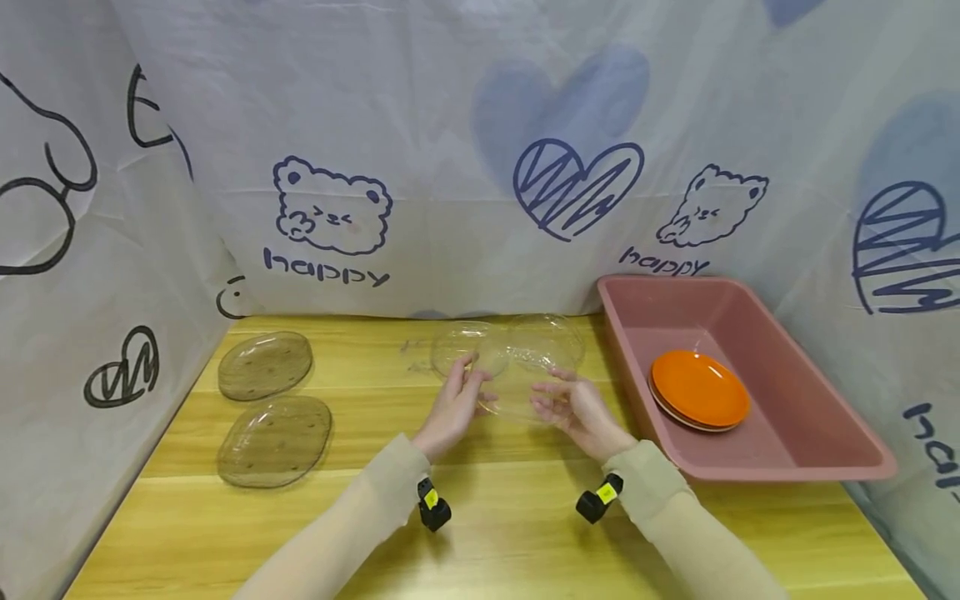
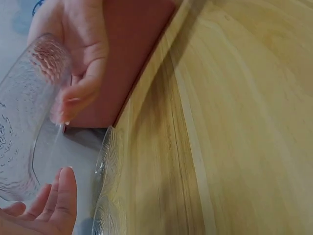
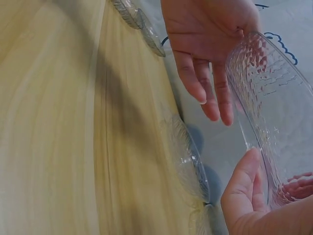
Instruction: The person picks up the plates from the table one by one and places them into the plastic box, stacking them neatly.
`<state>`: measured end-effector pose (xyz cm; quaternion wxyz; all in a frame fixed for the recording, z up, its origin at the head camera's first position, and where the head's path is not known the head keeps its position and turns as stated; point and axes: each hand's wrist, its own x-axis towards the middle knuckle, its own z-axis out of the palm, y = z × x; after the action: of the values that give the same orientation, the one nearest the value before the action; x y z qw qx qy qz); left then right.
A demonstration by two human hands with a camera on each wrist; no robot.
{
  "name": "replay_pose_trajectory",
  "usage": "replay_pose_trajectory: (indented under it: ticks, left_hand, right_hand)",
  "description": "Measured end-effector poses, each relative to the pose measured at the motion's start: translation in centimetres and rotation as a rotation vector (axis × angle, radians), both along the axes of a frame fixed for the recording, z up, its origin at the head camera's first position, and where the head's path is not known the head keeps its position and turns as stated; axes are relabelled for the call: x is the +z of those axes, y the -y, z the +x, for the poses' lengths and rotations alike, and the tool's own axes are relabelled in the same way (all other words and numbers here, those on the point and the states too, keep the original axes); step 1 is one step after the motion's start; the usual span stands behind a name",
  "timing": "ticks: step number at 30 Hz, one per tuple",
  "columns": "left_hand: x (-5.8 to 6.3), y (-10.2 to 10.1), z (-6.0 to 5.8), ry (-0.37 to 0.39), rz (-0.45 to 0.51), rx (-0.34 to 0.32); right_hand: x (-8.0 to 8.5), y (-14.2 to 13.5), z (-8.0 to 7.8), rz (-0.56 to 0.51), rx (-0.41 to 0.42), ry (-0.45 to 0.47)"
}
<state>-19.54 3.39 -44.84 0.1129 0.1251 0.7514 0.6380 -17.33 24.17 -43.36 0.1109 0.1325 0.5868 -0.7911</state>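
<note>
A clear, textured plastic plate (image 1: 516, 402) is up off the table between my two hands. At its left edge, my left hand (image 1: 453, 408) holds it. My right hand (image 1: 581, 412) grips the opposite edge. Seen from the left wrist, the plate (image 2: 19, 117) stands tilted, with the right hand (image 2: 80, 44) at its upper end. From the right wrist, the left hand (image 3: 208, 54) shows long fingers beside the dimpled rim, and the right thumb (image 3: 242, 181) lies along the near edge. Behind the held plate, two more clear plates (image 1: 546, 337) rest on the table.
Two smoky brown see-through plates (image 1: 273, 442) lie at the left of the wooden table (image 1: 390, 517). On the right, a pink bin (image 1: 817, 408) contains an orange plate (image 1: 701, 387) stacked on a paler one. A printed white cloth (image 1: 442, 192) hangs behind and at both sides.
</note>
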Motion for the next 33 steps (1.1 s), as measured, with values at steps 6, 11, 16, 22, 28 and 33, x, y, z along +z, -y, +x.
replay_pose_trajectory:
  ticks: [6, 11, 16, 22, 28, 33]
  left_hand:
    - [0.1, -0.2, -0.1, -0.12, 0.023, 0.016]
    - [0.4, -0.5, -0.2, -0.192, 0.013, 0.042]
    - [0.6, -1.1, -0.3, -0.266, -0.003, 0.046]
    - [1.0, -2.0, -0.1, -0.371, -0.027, 0.056]
    - [1.5, -3.6, 0.0, -0.569, -0.049, 0.05]
    - [1.9, -5.1, 0.4, -0.652, -0.09, 0.003]
  right_hand:
    - [1.0, -0.6, 0.4, 0.033, -0.023, -0.001]
    - [2.0, -1.1, 0.5, 0.014, -0.072, -0.014]
    - [2.8, -2.2, 0.5, 0.002, -0.11, -0.026]
    - [3.9, -3.9, 0.4, 0.027, -0.11, -0.035]
    - [4.9, -5.8, 0.6, 0.006, -0.131, -0.057]
    - [5.8, -7.5, 0.9, -0.031, -0.157, -0.055]
